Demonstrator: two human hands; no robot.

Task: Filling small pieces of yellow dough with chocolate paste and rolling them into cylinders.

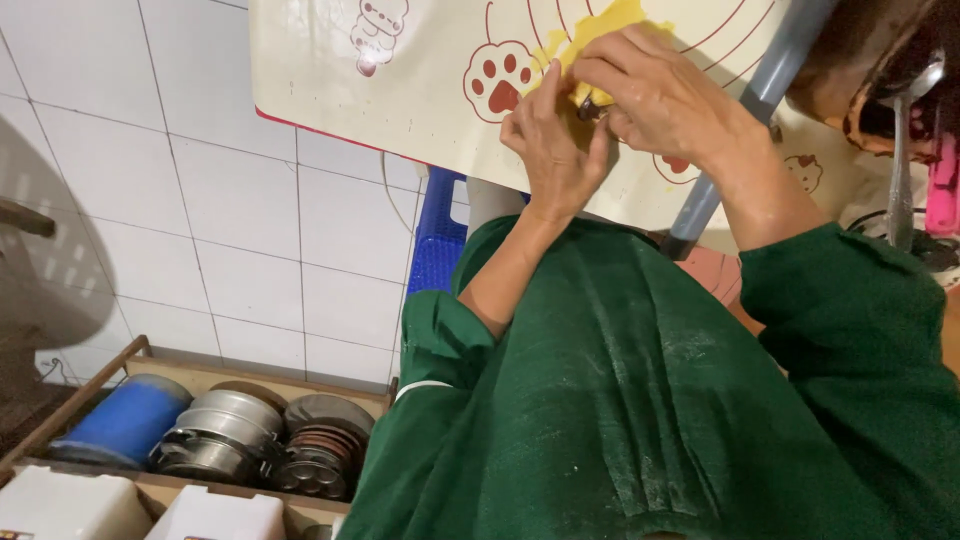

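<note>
A piece of yellow dough (pixel 600 22) lies on a cream baking mat (pixel 420 90) printed with red circles and paw marks. My left hand (pixel 553 140) and my right hand (pixel 660 95) are pressed together over the dough's near edge. Both pinch the dough around a small dark lump (pixel 590 108) held between the fingers. Green sleeves cover both of my forearms. A grey rolling pin (pixel 745 110) lies slanted on the mat under my right wrist.
A brown bowl (pixel 860 70) with dark filling and a metal spoon (pixel 905 150) stands at the right. A blue stool (pixel 440 235) shows under the table. On the white tiled floor, a wooden crate (pixel 75 410) holds metal moulds (pixel 230 440) and a blue cylinder (pixel 125 420).
</note>
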